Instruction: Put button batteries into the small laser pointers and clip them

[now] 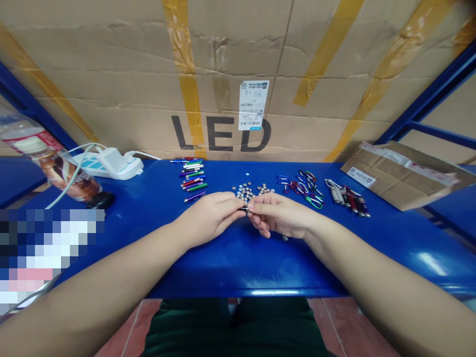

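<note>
Both hands meet over the middle of the blue table. My left hand (213, 218) is closed round a small dark tube (243, 208), most of it hidden by the fingers. Thumb and finger of my right hand (280, 213) pinch at the tube's shiny end, where a small silver piece shows; its kind is too small to tell. Just behind the fingertips lie many loose silver button cells (244, 192). A small metal bit (285, 238) lies under my right hand. Slim coloured metal tubes (193, 182), like mini flashlights, lie in a row to the left.
Coloured carabiners (302, 185) lie right of the cells, beside short metal flashlights (349, 201). A cardboard box (405, 173) stands far right. On the left are a white power strip (111, 163) and a brown drink bottle (69, 173). A large carton (230, 64) walls the back.
</note>
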Available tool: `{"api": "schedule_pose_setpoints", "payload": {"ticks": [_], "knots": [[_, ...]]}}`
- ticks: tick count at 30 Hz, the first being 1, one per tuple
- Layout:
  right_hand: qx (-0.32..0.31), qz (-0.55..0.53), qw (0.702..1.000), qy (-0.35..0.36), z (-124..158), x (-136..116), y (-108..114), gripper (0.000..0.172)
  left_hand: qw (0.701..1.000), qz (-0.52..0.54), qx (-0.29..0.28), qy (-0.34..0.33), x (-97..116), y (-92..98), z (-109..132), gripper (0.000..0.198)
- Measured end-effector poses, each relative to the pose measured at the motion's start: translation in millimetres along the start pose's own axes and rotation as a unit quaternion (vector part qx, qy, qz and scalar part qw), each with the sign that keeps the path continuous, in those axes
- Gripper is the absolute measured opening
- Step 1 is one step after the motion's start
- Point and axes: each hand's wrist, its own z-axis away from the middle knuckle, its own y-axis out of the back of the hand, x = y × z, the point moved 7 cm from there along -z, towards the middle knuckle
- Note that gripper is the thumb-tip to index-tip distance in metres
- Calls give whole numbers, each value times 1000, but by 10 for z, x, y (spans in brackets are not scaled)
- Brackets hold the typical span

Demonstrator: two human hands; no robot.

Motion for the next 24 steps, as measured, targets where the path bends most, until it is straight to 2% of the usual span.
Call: {"api": "schedule_pose_setpoints", "payload": {"ticks": [3, 5, 6, 7, 9, 11, 12, 14, 16, 18, 21, 22, 24], "knots": [[12, 3, 1000, 7, -5, 9, -3, 45, 999, -31, 33, -28, 26, 18, -2, 26], [35, 114, 991, 56, 15, -67, 11, 39, 999, -23, 29, -9, -9, 7, -3, 26], [51, 202, 973, 96, 39, -136, 11, 36, 1000, -15, 25, 7, -33, 1, -2, 25], [65, 298, 942, 142, 72, -216, -5, 33, 999, -6, 21, 23, -57, -3, 0, 25], [80, 466, 850, 231, 156, -350, -77, 29, 999, 12, 9, 51, -91, -20, 3, 25], [78, 558, 772, 294, 227, -412, -151, 26, 997, 38, 0, 69, -103, -33, 3, 25], [75, 577, 751, 313, 249, -422, -172, 26, 996, 52, 0, 74, -102, -35, 1, 24], [76, 581, 738, 334, 270, -429, -191, 26, 995, 72, 11, 73, -84, -18, -7, 24], [85, 546, 764, 334, 266, -428, -185, 30, 996, 68, 27, 57, -45, 19, -14, 23], [91, 464, 831, 293, 220, -392, -146, 36, 998, 43, 38, 29, 10, 58, -19, 22], [58, 242, 956, 156, 106, -212, -101, 44, 999, -9, 43, -14, 86, 92, -17, 24], [37, 160, 981, 105, 79, -136, -113, 46, 998, -28, 46, -26, 106, 99, -13, 25], [-4, 36, 999, 20, 54, -15, -158, 45, 995, -64, 53, -49, 137, 99, -5, 26]]}}
